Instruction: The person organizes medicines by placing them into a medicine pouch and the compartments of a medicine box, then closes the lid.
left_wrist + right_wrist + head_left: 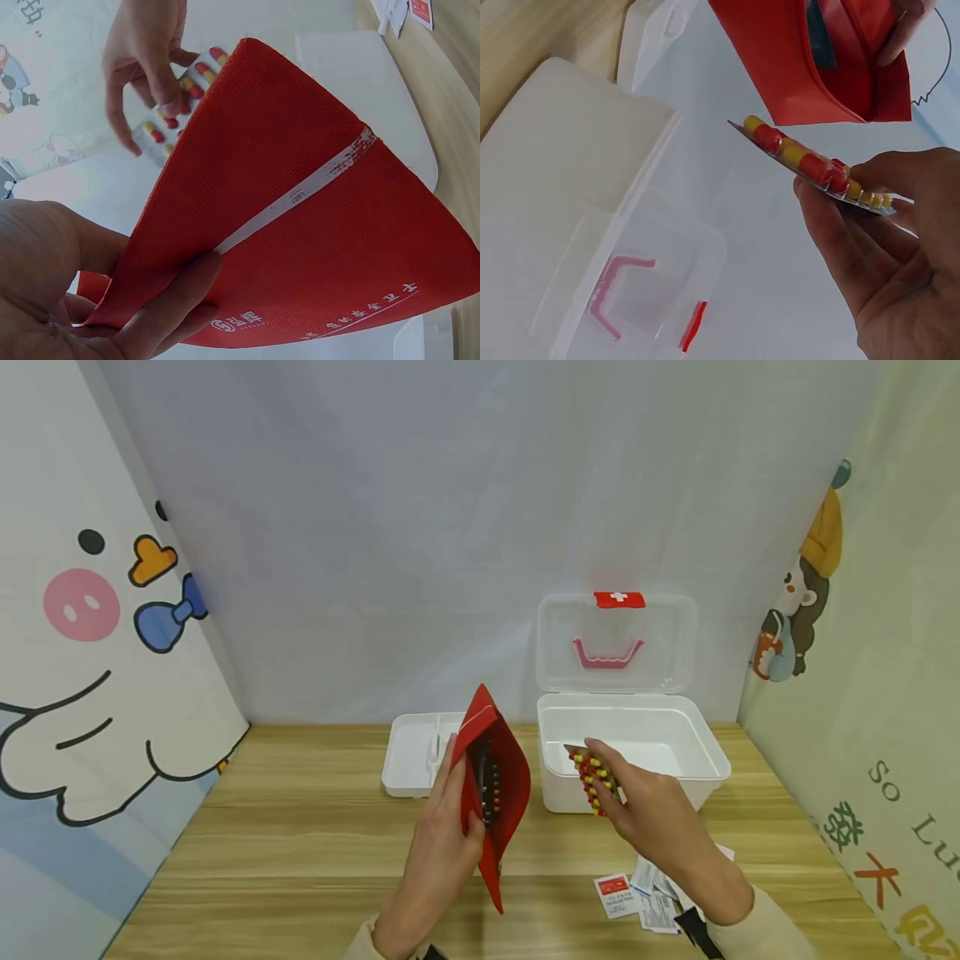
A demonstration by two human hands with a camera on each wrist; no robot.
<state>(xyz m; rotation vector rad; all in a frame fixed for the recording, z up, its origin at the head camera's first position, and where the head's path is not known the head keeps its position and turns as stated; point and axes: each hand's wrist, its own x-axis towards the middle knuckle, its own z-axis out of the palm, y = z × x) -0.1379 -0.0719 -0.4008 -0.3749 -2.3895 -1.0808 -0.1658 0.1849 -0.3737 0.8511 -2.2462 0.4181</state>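
In the head view my left hand (pixel 442 839) grips a red zippered pouch (pixel 517 777) by its side, with the mouth gaping towards the right. Dark blister packs (pixel 491 789) show inside it. My right hand (pixel 656 806) pinches a blister pack of red and yellow capsules (pixel 592 777) between thumb and fingers, in front of the white box. The right wrist view shows this capsule pack (pixel 810 165) apart from the pouch and just below its mouth. White lettering and a pale stripe mark the pouch's outer face (pixel 300 225) in the left wrist view.
A white first-aid box (pixel 558 789) stands at the back right, its clear lid (pixel 615 668) with a pink handle raised. To its left lies a white tray (pixel 408 760). Several small paper sachets (pixel 618 893) lie on the wooden table (pixel 300 860) beneath my right forearm.
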